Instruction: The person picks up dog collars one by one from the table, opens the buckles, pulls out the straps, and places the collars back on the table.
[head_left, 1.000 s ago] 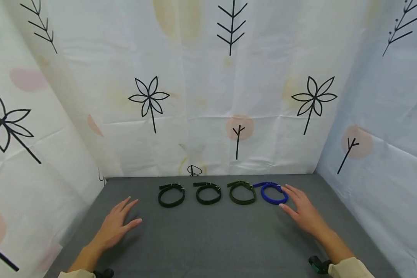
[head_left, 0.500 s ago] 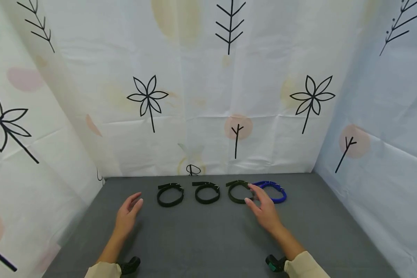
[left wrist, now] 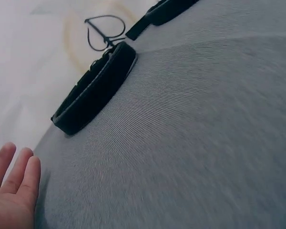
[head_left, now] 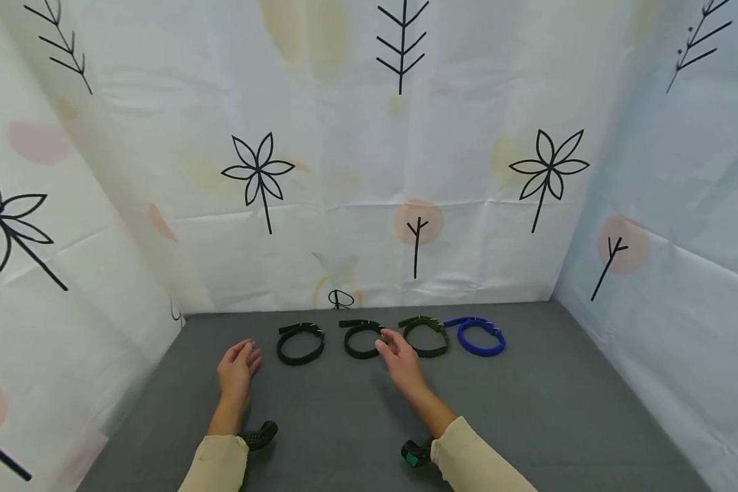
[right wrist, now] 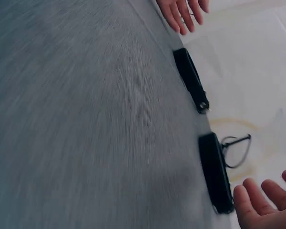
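Several buckled collars lie in a row along the back of the grey table in the head view. From the left come a black collar, a second dark collar, an olive-green collar and a blue collar. My left hand, fingers loosely bent and holding nothing, is left of the black collar. My right hand overlaps the right edge of the second dark collar, its fingers relaxed with nothing between them. In the right wrist view its fingertips appear right beside a dark collar.
Behind the grey table hangs a white cloth printed with black flowers and twigs. More of the same cloth hangs at the left and right sides. A dark wrist camera sits on the left wrist, another on the right.
My right hand has swept left from beside the blue collar, past the green one, to the second dark collar. My left hand has shifted a little right, its fingers drawing together. The collars have stayed put.
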`<state>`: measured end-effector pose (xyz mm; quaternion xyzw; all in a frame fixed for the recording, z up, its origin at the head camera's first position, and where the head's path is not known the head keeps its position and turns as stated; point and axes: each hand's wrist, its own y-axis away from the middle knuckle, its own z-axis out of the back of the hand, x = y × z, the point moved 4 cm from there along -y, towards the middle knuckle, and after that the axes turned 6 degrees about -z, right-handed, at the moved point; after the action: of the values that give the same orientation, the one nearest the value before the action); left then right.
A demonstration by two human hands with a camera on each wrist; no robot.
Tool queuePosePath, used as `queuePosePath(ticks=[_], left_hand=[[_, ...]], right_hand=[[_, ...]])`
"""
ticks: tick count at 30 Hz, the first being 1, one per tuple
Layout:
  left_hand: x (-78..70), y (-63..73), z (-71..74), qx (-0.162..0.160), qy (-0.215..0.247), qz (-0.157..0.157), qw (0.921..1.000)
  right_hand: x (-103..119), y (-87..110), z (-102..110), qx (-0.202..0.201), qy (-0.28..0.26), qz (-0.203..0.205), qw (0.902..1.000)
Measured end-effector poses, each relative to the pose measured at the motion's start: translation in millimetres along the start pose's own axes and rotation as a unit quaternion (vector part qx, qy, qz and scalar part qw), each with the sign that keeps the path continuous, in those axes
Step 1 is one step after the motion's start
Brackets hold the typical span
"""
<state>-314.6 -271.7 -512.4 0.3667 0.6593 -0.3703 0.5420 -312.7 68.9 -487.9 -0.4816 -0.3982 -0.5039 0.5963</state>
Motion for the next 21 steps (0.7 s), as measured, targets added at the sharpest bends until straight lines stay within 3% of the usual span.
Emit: queuePosePath(ticks=[6,11,14,19,21], left_hand=[[5.8,-13.8,-11.5,-0.016,0.0,0.029,0.9995],[3.8,-20.1,-18.6,0.012,-0.052,0.031,0.9981],[3.7,-23.9,-21.4,0.027,-0.093,0.034,0.9947],[6.8,-25.7,-27.3,0.056,-0.183,0.023,0.9812],[7.7,-24.2,-30.5,0.08,-0.233,0.007,0.9692]], right_hand=[[-2,-15.8,-34,0.014,-0.024,-0.04,0.9988],[11,-17.9,-58,0.02,-0.035,-0.061,0.9973],[15,-19.9,-74,0.045,-0.054,-0.088,0.9936],[14,-25.4,-97,0.095,-0.094,-0.158,0.9783],[12,-27.5,-103,0.104,-0.098,-0.175,0.9743]])
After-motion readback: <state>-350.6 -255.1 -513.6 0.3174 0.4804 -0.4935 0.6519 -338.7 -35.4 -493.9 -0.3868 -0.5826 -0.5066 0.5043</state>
